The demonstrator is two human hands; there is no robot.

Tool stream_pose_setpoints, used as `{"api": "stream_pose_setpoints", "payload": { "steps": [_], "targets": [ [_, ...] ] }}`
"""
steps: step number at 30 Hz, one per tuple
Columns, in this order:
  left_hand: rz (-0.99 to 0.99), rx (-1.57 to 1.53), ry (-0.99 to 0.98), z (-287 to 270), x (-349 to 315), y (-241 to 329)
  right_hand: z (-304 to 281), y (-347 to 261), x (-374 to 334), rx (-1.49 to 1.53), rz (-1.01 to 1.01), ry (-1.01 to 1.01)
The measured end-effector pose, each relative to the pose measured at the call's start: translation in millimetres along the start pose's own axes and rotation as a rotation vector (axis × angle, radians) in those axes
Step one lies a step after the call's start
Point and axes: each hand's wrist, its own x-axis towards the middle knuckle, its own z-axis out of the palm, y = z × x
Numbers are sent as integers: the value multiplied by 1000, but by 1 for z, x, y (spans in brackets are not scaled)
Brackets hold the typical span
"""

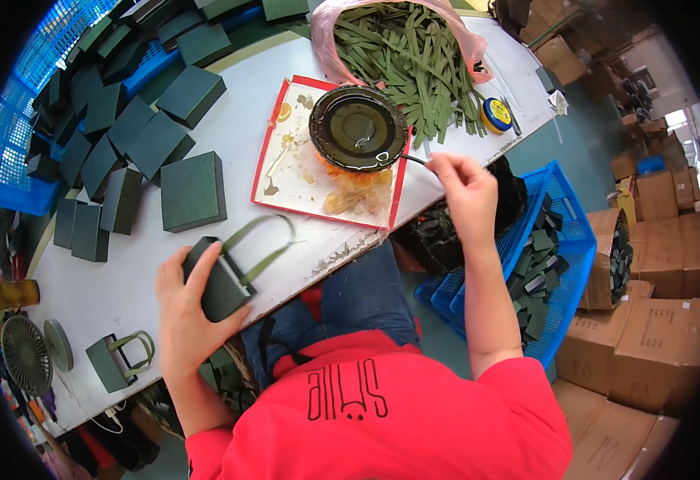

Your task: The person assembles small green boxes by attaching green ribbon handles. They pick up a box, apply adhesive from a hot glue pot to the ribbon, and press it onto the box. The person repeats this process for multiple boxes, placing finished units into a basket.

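My left hand is closed around a small dark green box at the table's front edge. A loop of green ribbon stands out from the box like a handle, slightly blurred. My right hand pinches a thin dark stick, whose far end meets the rim of a round black bowl. Dark, shiny liquid lies in the bowl; I cannot make out the stick's tip. The bowl sits over a shallow white tray with a red border, smeared with yellowish residue.
Several dark green boxes cover the table's left side, near blue baskets. A pink bag of green ribbon strips and a round yellow-and-blue tin sit behind the bowl. A finished-looking handled box stands lower left. Right: a blue crate, cartons.
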Motion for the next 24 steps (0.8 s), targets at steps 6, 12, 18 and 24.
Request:
{"api": "stream_pose_setpoints", "payload": {
  "steps": [6, 12, 18, 24],
  "targets": [
    [-131, -144, 123, -3, -10, -27, -11, 54, 58, -154, -43, 100],
    [-435, -357, 180, 0, -12, -38, 2, 57, 78, -297, 0, 85],
    [-391, -432, 309, 6, -15, -67, -1, 54, 79, -213, -72, 300],
    [-47, -446, 564, -3, -17, -60, -25, 76, 95, -158, -35, 222]
  ]
}}
